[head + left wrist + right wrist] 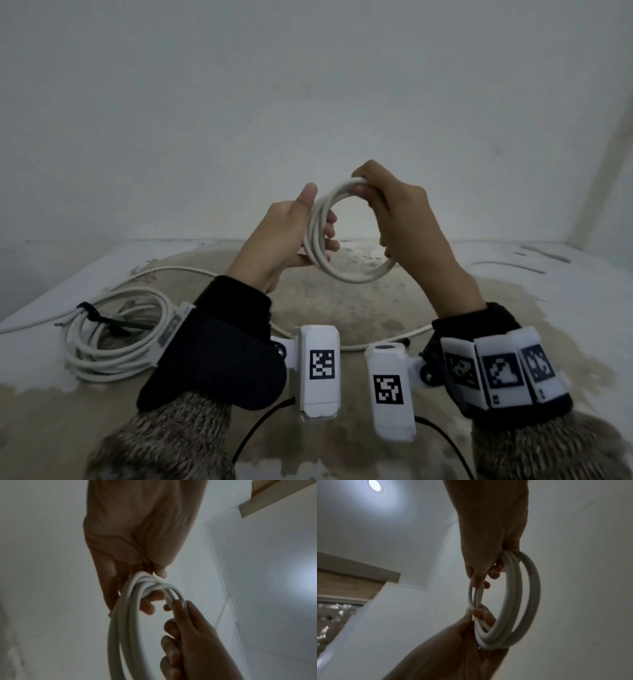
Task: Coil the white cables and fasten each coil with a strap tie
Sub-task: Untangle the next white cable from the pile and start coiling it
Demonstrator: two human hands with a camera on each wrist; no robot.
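Note:
I hold a white cable coil [342, 277] of several loops upright above the table, between both hands. My left hand [320, 221] grips its left side, thumb up and fingers curled through the loops. My right hand [368, 193] pinches the top of the coil, and its other fingers curl down the right side. The left wrist view has the left hand [150, 586] around the coil [126, 622] and the right hand [185, 622] on the loops. From the right wrist, the right hand [488, 577] grips the coil [513, 601] while the left hand [471, 623] holds its lower part.
A second white coil [113, 342], bound by a black strap tie [102, 320], lies on the table [342, 308] at the left. A loose white cable [171, 270] runs across the stained table and another length [376, 344] passes near my wrists. A wall stands close behind.

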